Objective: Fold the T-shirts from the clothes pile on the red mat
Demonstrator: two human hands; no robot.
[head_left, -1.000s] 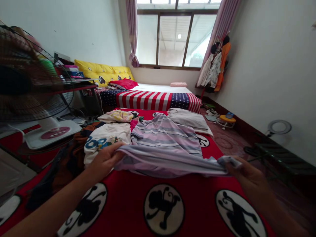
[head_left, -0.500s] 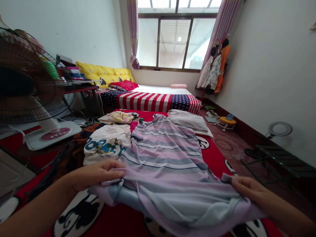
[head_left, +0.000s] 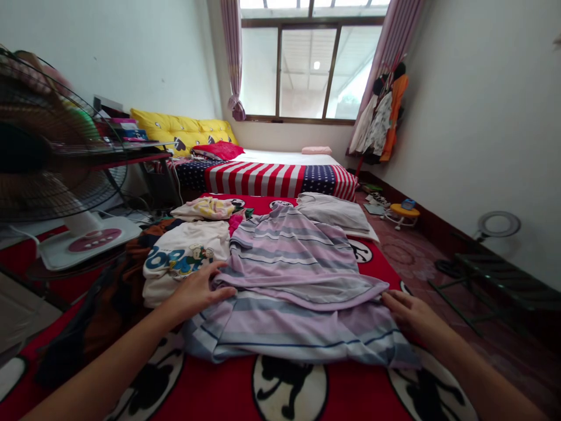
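A lilac and grey striped shirt (head_left: 289, 275) lies spread on the red blanket (head_left: 350, 392) printed with black-and-white circles. Its near part is folded over the rest. My left hand (head_left: 197, 289) rests on the shirt's left edge, fingers stretched out and apart. On the shirt's right edge lies my right hand (head_left: 407, 316), its fingers flat on the cloth. Neither hand grips the fabric.
A white printed T-shirt (head_left: 184, 257) and a yellow-patterned garment (head_left: 205, 207) lie left of the striped shirt, dark clothes (head_left: 114, 298) beside them. A grey pillow (head_left: 333, 213) sits behind. A running fan (head_left: 48, 158) stands at the left. A flag-patterned bed (head_left: 272, 175) lies beyond.
Both hands held the shirt's near edge up, pulled it toward me, then laid it folded over on the blanket. The fingers have let go and now lie flat on the cloth.
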